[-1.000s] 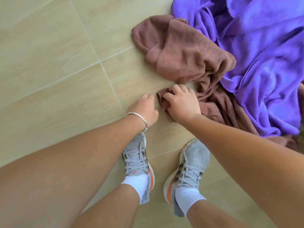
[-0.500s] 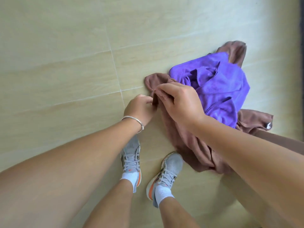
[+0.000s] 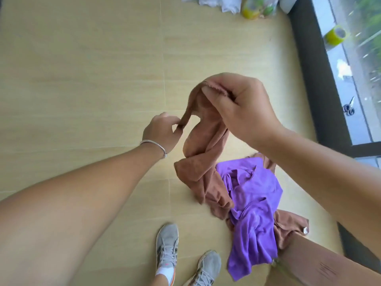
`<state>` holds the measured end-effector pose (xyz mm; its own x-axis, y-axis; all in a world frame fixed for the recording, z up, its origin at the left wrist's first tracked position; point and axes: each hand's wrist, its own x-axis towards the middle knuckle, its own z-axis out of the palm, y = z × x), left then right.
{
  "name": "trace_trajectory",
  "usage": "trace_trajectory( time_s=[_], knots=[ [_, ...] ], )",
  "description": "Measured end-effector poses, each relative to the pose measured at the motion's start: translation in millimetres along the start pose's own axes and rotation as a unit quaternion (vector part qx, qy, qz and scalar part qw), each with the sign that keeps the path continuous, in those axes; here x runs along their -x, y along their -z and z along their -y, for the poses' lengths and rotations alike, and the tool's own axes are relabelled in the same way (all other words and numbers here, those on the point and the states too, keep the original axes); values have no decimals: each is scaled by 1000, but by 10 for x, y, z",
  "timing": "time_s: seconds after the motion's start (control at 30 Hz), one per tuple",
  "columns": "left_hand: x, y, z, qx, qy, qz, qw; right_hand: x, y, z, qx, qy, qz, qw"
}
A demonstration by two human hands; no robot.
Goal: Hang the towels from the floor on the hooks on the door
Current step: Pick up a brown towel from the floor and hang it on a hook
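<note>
Purple towel (image 3: 253, 205) overlaps brown towel (image 3: 206, 141); tape roll (image 3: 336, 35) apart.

Clutter by the window
A roll of yellow tape (image 3: 336, 34) and scissors (image 3: 348, 107) lie on the sill; grey shoes (image 3: 167, 246) stand on the tile floor (image 3: 82, 79).

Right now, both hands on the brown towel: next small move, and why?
Probably keep lifting. The right hand and left hand each pinch the brown towel along its top edge, but its lower end still drapes onto the floor beside the purple towel, so it likely isn't clear yet.
</note>
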<state>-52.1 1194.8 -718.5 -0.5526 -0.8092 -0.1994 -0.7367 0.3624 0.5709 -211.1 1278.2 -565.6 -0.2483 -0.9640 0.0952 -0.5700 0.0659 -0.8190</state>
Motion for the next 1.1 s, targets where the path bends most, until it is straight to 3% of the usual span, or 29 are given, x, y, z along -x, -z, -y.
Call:
trace_trajectory(
  time_s=[0.27,0.4,0.53,0.8,0.97,1.1],
  knots=[
    [-658,1866,252,-32,58,-160,985,-969,558,954,-18,33,-106,994],
    [-604,2611,387,-71,55,-228,969,-1120,616,1006,-25,-6,-142,990],
    [-366,2923,448,-109,24,-254,961,-1023,532,829,-18,-64,-155,986],
    [617,2522,758,-158,-29,-251,954,-103,59,291,38,-103,-60,992],
    [1442,1759,1122,-181,-64,-181,965,783,-364,-284,114,-107,18,988],
    [1986,930,1447,-166,-42,-122,978,1510,-803,-890,168,-133,89,973]
  ],
)
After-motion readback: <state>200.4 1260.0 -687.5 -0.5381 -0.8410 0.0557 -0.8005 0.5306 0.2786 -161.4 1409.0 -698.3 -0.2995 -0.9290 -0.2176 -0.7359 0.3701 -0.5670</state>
